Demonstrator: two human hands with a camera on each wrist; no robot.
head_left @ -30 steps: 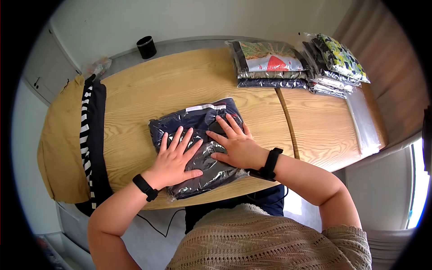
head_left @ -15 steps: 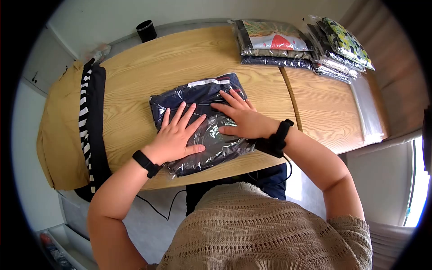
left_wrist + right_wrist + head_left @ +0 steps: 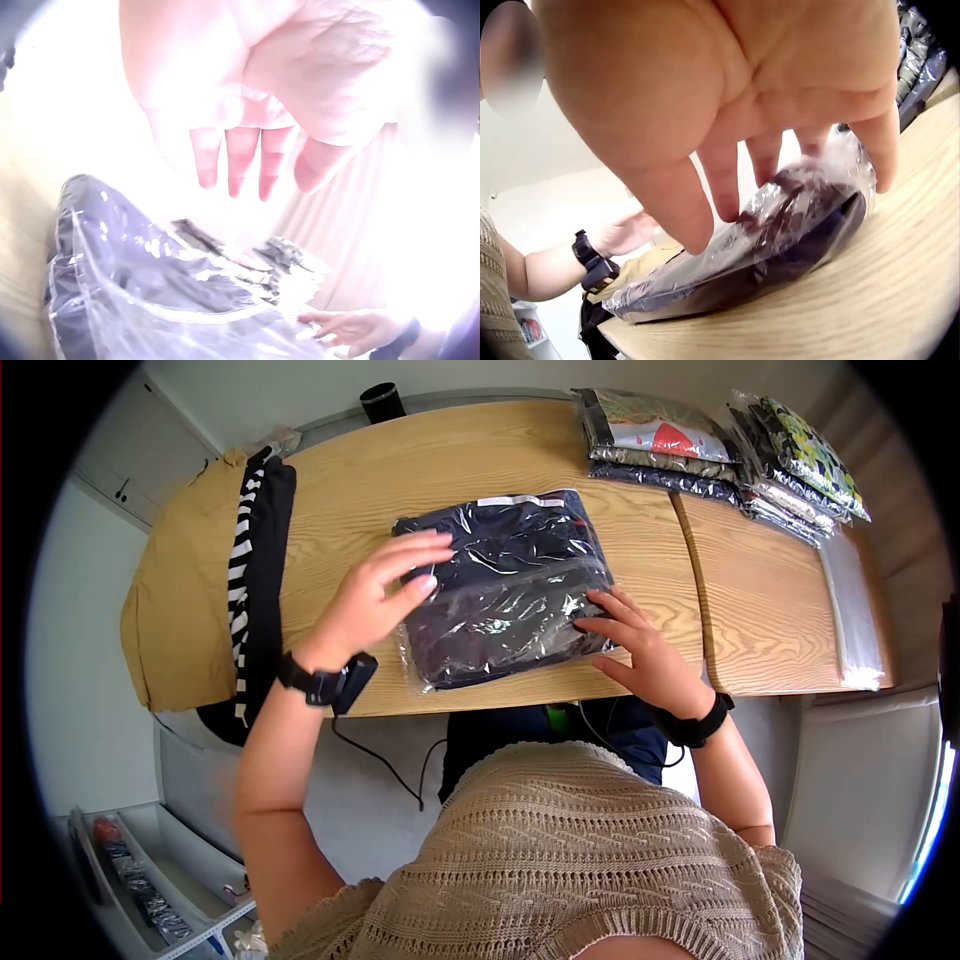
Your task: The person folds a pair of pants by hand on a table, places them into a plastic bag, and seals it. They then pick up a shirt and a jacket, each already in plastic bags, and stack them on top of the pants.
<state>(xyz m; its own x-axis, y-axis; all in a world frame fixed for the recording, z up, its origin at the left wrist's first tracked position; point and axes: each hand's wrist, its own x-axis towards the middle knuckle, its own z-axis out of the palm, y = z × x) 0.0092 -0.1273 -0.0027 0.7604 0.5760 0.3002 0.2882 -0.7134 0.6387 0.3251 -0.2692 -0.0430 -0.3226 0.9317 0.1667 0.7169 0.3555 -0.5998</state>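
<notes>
Closest in, there's the ribbed, openwork knit top (image 3: 540, 840), and just past it the right hand (image 3: 655, 660), fingers slightly bent and spread, tips at the near right part of the clear packet (image 3: 500, 570); how hard they press, I can't tell. Across from it, the left hand (image 3: 370, 600) hangs over the packet's left side, lifted off, fingers loosely extended and close together, thumb apart, pinching nothing. And the packet itself lies near the front of the counter (image 3: 440, 450), between the hands: a soft, rounded rectangle of dark cloth under crinkly, glossy film, a pale strip along its far edge. Here's the risk, as I see it: slick plastic on smooth wood, so a lopsided push from the right could skid or twist it towards that near edge. Trapped air might puff the film up, and a snagging fingertip could crease or tear it. Off to the left, matte tan cloth (image 3: 180, 600) lies beside a black-and-white striped piece (image 3: 240, 560) and black fabric (image 3: 268, 560). Out to the right, limp, flat clear film (image 3: 850, 610); farther back, two shiny stacks of bagged clothes, one squarish (image 3: 660, 445), one leaning and slippery-looking (image 3: 800, 470). Beyond the counter, a round black bin (image 3: 383, 403).
</notes>
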